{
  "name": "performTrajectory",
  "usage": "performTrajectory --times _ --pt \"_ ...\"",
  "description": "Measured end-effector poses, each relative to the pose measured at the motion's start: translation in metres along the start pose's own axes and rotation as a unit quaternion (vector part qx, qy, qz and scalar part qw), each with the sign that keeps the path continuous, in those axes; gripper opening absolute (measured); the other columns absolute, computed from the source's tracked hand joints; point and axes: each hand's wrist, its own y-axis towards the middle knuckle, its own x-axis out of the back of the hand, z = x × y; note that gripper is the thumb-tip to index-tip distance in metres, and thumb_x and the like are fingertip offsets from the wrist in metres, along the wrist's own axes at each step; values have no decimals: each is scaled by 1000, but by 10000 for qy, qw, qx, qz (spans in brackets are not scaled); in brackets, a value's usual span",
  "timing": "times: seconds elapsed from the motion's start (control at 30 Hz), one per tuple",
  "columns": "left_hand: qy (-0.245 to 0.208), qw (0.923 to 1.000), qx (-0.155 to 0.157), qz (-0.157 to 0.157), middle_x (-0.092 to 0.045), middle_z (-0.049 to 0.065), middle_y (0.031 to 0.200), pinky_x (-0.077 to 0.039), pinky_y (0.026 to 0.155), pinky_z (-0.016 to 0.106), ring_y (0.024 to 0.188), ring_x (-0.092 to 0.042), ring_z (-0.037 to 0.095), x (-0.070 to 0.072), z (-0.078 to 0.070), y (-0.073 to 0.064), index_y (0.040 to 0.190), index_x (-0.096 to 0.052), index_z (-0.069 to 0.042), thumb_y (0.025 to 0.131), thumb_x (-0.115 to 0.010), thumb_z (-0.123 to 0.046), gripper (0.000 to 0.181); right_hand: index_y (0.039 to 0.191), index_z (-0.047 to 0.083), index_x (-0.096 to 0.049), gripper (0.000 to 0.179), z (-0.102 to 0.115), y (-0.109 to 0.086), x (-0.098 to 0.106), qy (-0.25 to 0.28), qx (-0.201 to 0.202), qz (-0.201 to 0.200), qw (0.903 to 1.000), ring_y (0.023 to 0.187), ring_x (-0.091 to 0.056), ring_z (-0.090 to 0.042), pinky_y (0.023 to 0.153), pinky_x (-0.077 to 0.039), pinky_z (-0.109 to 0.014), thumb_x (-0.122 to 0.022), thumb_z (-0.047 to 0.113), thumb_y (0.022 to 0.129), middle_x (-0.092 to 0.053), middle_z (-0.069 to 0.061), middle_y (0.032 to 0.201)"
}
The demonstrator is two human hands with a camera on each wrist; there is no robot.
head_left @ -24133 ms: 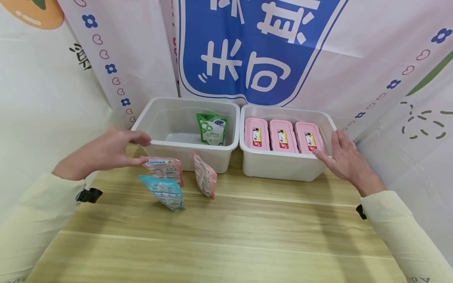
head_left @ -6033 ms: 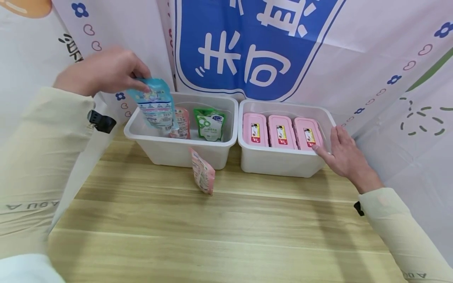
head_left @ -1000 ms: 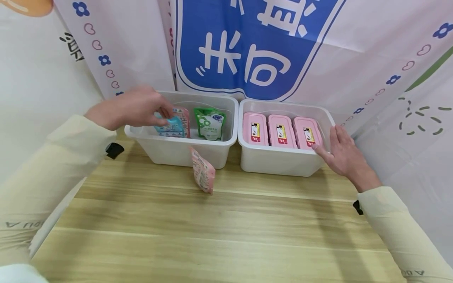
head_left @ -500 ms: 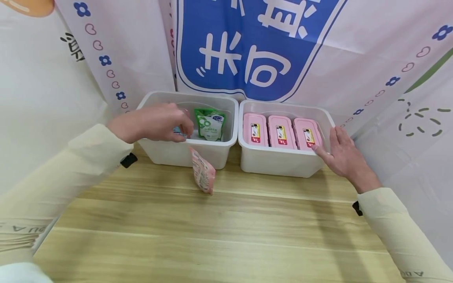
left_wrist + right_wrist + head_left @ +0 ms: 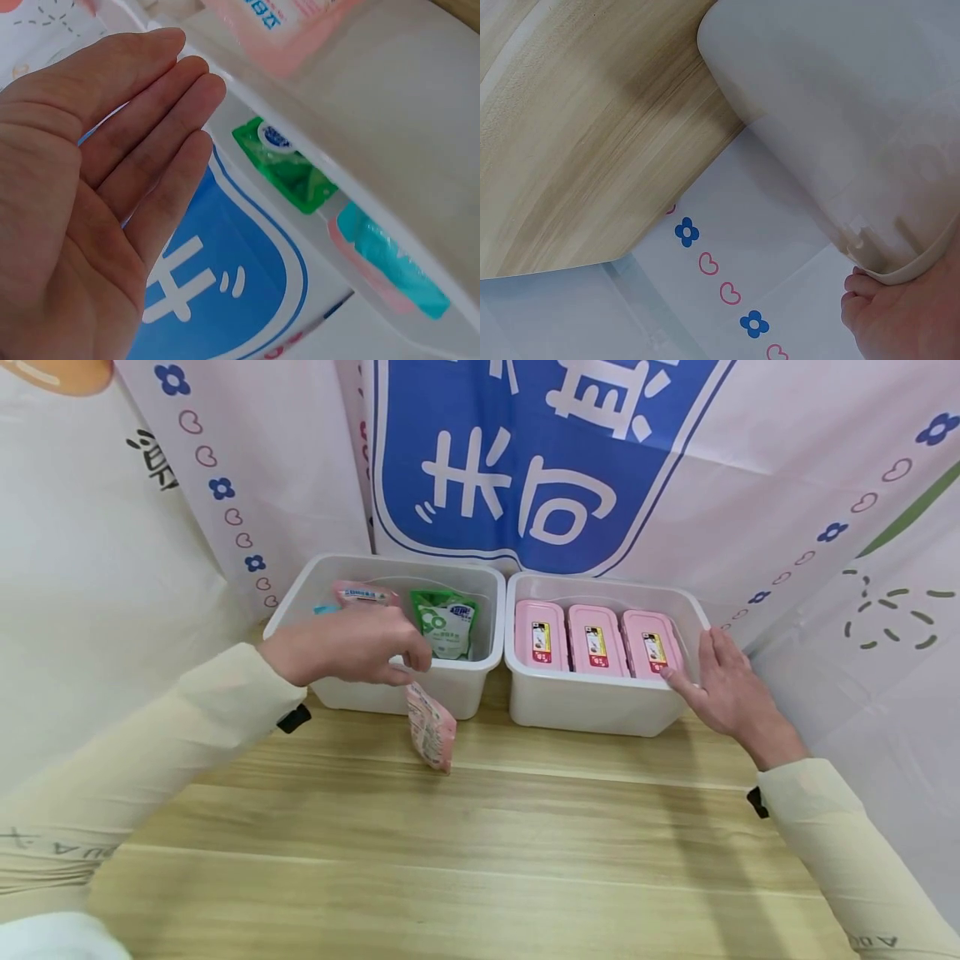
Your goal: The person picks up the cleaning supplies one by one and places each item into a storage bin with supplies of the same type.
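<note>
My left hand [image 5: 348,643] hovers over the front rim of the left white bin [image 5: 465,689]. Its thumb and fingertips are at the top of a pink refill pouch [image 5: 432,731] that stands on the table before the bin. In the left wrist view the fingers are nearly straight, apart from the pink pouch's top, with nothing between them. Inside this bin are a green pouch [image 5: 447,631], another pink pouch [image 5: 367,594] and a blue pouch [image 5: 394,262], mostly hidden by my hand in the head view. My right hand [image 5: 727,689] rests on the corner of the right white bin [image 5: 592,708].
Three pink lidded boxes [image 5: 596,639] stand side by side in the right bin. The two bins sit close together at the back of the wooden table [image 5: 480,860]. A printed cloth [image 5: 487,485] hangs right behind them.
A pink pouch and the blue pouch have gone from the table into the left bin. My left hand has let go of the blue pouch and moved right and forward. My right hand stays put.
</note>
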Motion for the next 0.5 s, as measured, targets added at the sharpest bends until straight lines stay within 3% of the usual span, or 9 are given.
performTrajectory --times 0.5 --pt "-163 9992 105 351 -83 6 106 -66 90 39 96 -78 17 -20 -3 15 106 -82 -13 88 -82 -6 19 164 -8 11 103 -2 0 0 -8 19 -22 10000 161 4 -54 127 -10 -75 -32 66 107 13 -34 172"
